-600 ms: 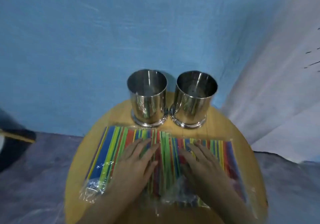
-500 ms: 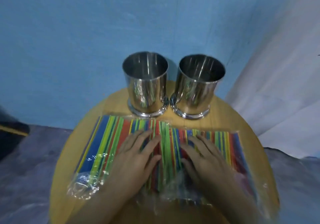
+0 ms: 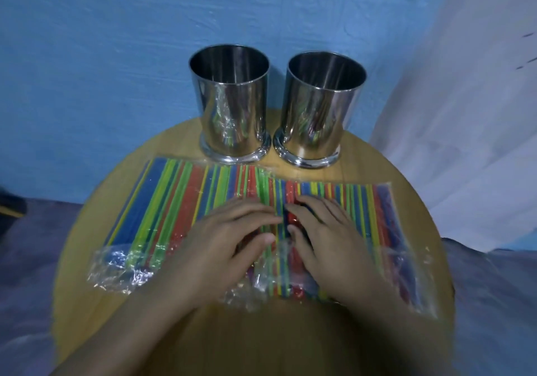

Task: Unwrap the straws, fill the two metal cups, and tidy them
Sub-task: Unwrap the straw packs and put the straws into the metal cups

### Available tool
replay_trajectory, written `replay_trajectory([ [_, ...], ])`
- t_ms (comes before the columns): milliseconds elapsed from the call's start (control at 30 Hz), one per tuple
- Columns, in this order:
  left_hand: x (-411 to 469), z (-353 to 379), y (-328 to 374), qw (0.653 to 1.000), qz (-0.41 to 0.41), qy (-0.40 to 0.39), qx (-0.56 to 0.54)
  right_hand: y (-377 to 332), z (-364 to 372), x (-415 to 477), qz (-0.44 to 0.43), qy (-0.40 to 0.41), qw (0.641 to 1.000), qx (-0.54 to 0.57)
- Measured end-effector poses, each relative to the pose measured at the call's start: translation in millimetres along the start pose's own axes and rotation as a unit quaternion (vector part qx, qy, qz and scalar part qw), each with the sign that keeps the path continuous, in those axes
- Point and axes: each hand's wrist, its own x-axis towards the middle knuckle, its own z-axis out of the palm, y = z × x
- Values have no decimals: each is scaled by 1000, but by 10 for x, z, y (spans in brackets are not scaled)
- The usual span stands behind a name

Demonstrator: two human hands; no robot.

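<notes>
My left hand (image 3: 232, 240) and right hand (image 3: 324, 237) lie flat on the wrapped straws (image 3: 162, 201). A hard rip could scatter them off the desk (image 3: 276, 343).

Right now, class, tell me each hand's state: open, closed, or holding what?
Left hand: open, fingers flat on the wrapped straws.
Right hand: open, fingers resting on the wrapped straws too.

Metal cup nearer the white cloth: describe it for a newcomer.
Find the round wooden table against the blue wall. Behind the wrapped straws, at its far edge, stand a left cup and a right cup, both steel. Yours is the right, nearest the white cloth.
</notes>
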Motion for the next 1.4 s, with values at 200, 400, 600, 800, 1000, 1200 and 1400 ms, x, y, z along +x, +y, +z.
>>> replay_trajectory([
  [200, -263, 227, 142, 999, 8, -32, 20, -12, -68, -274, 32, 58, 996, 52],
  [400, -508, 309, 200, 998, 25, -22, 58, -11, -304, -737, 25, 6, 1000, 3],
  [600, -547, 319, 309, 995, 44, -4, 92, 186, -443, -1047, 95, 37, 995, -19],
  [800, -123, 303, 614, 998, 41, -26, 33, 291, -455, -1083, 108, 0, 994, 31],
  [1000, -187, 480, 744, 990, 30, -125, 66, 252, -528, -1169, 120, 5, 990, 74],
  [1200, -243, 460, 804, 985, 51, -121, 114, 253, -622, -1261, 185, 7, 979, 89],
  [1400, 7, 577, 1069, 983, 74, -131, 104, 241, -690, -1282, 179, -1, 978, 108],
])
